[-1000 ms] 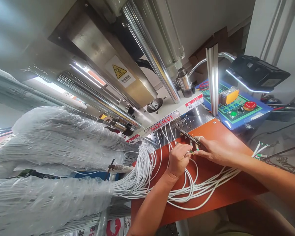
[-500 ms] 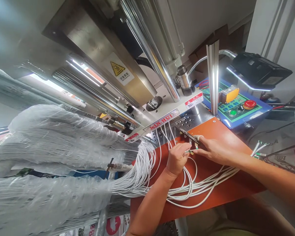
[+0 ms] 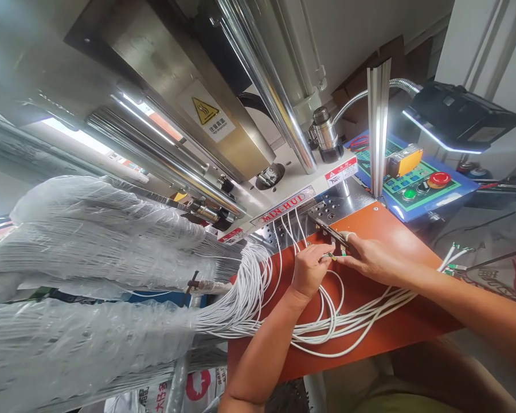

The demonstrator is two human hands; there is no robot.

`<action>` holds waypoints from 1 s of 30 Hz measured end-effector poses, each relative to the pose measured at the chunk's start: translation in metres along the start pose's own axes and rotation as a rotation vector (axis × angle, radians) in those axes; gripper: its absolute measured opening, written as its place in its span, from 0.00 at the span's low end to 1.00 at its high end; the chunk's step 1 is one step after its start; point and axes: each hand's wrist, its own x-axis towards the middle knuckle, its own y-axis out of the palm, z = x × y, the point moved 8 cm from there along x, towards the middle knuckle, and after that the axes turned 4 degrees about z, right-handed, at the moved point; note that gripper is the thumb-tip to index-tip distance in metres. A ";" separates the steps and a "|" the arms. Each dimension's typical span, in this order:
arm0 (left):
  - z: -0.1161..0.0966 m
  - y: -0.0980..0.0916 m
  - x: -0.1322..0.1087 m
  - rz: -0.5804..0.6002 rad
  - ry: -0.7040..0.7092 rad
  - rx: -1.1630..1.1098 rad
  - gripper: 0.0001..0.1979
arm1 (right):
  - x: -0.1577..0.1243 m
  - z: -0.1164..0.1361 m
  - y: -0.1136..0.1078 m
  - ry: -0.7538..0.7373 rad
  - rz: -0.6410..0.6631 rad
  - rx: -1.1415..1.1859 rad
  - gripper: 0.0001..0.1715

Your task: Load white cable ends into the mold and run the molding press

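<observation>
My left hand (image 3: 309, 271) is closed around white wires on the orange-red work plate (image 3: 387, 229). A small green-and-metal wire terminal (image 3: 329, 256) sticks out from its fingertips. My right hand (image 3: 370, 259) reaches in from the right, its fingers beside that terminal. Its taped or ringed thumb sits at a slotted metal clamp bar (image 3: 327, 230). Several white wires (image 3: 331, 327) loop across the plate beneath both hands. My fingers hide part of the clamp, so the exact contact is hidden.
Plastic-wrapped white wire bundles (image 3: 90, 258) fill the left side. A perforated steel plate (image 3: 322, 215) and chrome press cylinders (image 3: 266, 86) stand beyond the hands. An aluminium post (image 3: 378, 126) rises before a control panel (image 3: 413, 183) with a red stop button.
The whole view has drifted slightly upward and rightward. Both hands stay at the clamp, with the terminal a little closer to it.
</observation>
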 end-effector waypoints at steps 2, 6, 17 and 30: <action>-0.001 -0.003 0.005 0.009 -0.041 -0.012 0.15 | -0.001 0.002 -0.001 0.015 -0.006 -0.003 0.19; -0.004 -0.017 0.014 0.072 -0.124 -0.102 0.14 | -0.003 0.006 -0.004 0.040 0.018 0.026 0.20; 0.021 -0.026 0.014 0.014 -0.382 -0.406 0.17 | -0.003 0.008 -0.004 0.047 0.039 0.018 0.18; 0.048 -0.028 0.011 -0.033 -0.469 -0.354 0.18 | -0.002 0.003 0.000 0.031 0.029 0.022 0.20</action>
